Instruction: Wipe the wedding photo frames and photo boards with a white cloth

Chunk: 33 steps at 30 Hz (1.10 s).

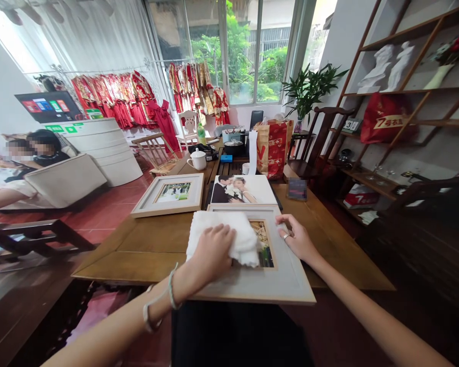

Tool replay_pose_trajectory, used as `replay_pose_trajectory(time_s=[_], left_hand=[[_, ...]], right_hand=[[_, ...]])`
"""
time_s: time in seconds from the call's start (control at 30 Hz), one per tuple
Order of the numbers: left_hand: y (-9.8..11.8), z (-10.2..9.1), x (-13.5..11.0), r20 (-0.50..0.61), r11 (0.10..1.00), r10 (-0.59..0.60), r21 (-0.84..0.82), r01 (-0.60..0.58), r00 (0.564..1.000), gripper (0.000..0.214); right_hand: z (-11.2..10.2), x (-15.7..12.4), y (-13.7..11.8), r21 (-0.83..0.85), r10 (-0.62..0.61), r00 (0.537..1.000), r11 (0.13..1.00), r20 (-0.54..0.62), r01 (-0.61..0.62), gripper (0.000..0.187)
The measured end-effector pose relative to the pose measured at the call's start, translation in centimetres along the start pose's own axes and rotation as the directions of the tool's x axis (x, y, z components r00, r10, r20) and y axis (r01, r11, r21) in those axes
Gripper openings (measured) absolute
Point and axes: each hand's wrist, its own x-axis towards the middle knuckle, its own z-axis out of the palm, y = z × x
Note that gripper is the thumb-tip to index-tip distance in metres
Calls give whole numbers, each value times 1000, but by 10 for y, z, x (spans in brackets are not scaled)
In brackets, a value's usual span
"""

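A pale framed photo [286, 275] lies flat at the near edge of the wooden table [145, 244], overhanging it toward me. My left hand [211, 253] presses a folded white cloth [222, 229] onto the frame's glass, fingers curled over the cloth. My right hand [296, 235] rests on the frame's right border, fingers spread and lying flat, a ring on one finger. A second framed photo [170, 193] lies to the far left. An unframed photo print [245, 189] lies just beyond the near frame.
Farther along the table stand a white teapot [197, 160], a dark pot [234, 147] and a red-and-tan paper bag [272, 148]. A dark wooden chair [321, 137] and shelving [401, 102] are on the right. People sit on a pale sofa [61, 181] at left. Red garments hang at the back.
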Motion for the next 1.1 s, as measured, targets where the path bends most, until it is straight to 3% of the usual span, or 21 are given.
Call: replay_pose_trajectory(time_s=[0.13,0.3,0.4,0.6,0.7,0.8,0.9,1.1], left_hand=[[-29,8,31,-115,999,-30,-31,27,993,54],[-36,14,43,-91,1000,16,-24,-18,996,66],[-17,13,26,-17,998,59,-20,-60,998,69],[30,-10,-43,192,984,161,-105,-143,968,69],[41,-30,-68,299,964,236,-191,-184,924,73],[45,-42,-75,363,958,245,-231,-167,899,74],[41,-33,-67,288,959,200,-253,-127,936,75],[13,7,-26,82,981,110,-168,-95,991,80]], right_hand=[[0,0,1,8,25,1000,1000,15,-25,26],[1,1,0,16,19,1000,1000,11,-19,25],[1,1,-1,9,18,1000,1000,12,-18,24],[1,1,0,9,29,1000,1000,10,-29,22],[2,2,2,10,15,1000,1000,15,-15,23],[1,3,3,7,4,1000,1000,16,-4,23],[1,2,1,1,8,1000,1000,11,-8,23],[1,0,-2,14,29,999,999,14,-30,22]])
